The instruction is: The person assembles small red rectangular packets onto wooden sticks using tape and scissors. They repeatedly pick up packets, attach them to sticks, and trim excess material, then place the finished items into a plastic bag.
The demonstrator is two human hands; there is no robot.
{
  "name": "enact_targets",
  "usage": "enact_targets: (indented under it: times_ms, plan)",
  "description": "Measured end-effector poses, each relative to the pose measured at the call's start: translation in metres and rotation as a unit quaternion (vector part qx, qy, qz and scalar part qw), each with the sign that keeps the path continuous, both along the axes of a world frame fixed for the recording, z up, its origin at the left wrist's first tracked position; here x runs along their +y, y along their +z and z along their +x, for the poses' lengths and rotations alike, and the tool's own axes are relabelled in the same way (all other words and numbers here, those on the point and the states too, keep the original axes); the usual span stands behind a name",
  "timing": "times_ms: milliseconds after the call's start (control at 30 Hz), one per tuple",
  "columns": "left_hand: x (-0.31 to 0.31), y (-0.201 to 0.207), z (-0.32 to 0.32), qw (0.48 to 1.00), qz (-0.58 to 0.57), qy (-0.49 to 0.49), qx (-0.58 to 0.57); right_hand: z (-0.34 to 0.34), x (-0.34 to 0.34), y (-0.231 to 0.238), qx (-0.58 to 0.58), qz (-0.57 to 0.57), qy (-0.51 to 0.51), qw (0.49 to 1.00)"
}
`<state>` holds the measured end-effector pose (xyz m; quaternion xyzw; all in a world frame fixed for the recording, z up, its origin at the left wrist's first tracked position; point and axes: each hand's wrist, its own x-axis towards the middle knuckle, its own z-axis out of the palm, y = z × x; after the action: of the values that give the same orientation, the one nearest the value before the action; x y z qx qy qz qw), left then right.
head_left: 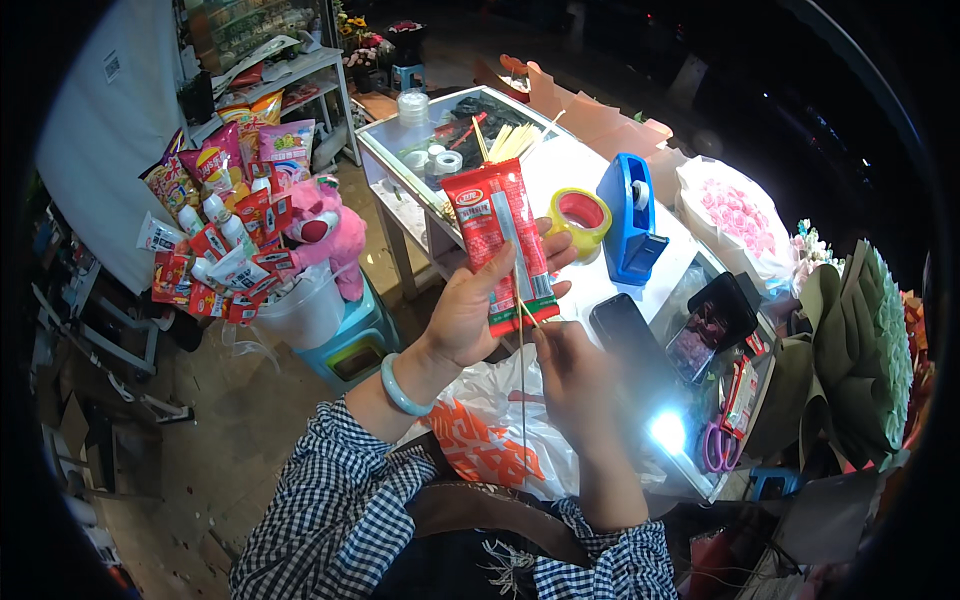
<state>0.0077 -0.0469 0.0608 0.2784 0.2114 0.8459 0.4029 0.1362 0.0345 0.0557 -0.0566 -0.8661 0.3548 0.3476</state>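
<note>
My left hand [475, 305], with a pale green bangle at its wrist, holds a flat red snack packet [488, 205] upright over the near side of the table. The thumb lies across the packet's front, where a whitish strip runs lengthwise. At the packet's green lower end, my right hand [580, 375] is closed in a pinch on a thin pale stick [530, 313]; the hand is partly blurred. A long thin stalk [523, 400] hangs down from the same end of the packet. Whether it joins the pinched stick, I cannot tell.
On the table stand a yellow tape roll [580, 222], a blue tape dispenser [628, 215], phones [712, 325], purple scissors [720, 445] and bundled sticks [512, 143]. A plastic bag [490, 425] lies below my hands. Bouquets [735, 210] line the right; a snack bouquet [225, 235] stands left.
</note>
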Motion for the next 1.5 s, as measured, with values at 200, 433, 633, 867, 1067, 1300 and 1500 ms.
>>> enact_targets:
  times_ms: [200,433,633,867,1067,1300,1500]
  plan:
    - [0.003,-0.003,0.007,1.000,-0.014,0.016,0.005,-0.003,-0.007,-0.003,0.019,-0.094,-0.007,0.995]
    - [0.003,-0.006,0.007,1.000,-0.008,0.005,-0.004,-0.001,-0.005,-0.002,0.009,-0.094,-0.003,0.996]
    - [0.004,-0.008,0.009,1.000,-0.016,0.003,-0.002,-0.002,-0.006,-0.002,0.021,-0.104,-0.010,0.994]
    - [0.006,-0.012,0.014,0.998,-0.056,0.022,0.027,-0.006,-0.002,-0.007,0.029,-0.113,-0.018,0.993]
    - [0.007,-0.015,0.011,0.993,-0.097,0.047,0.056,-0.014,0.007,-0.024,0.088,-0.023,-0.026,0.995]
    - [0.012,-0.014,0.012,0.987,-0.122,0.060,0.087,-0.019,0.013,-0.033,0.110,0.085,-0.045,0.989]
    - [0.018,-0.016,0.012,0.985,-0.115,0.075,0.102,-0.030,0.012,-0.035,0.141,0.043,-0.048,0.988]
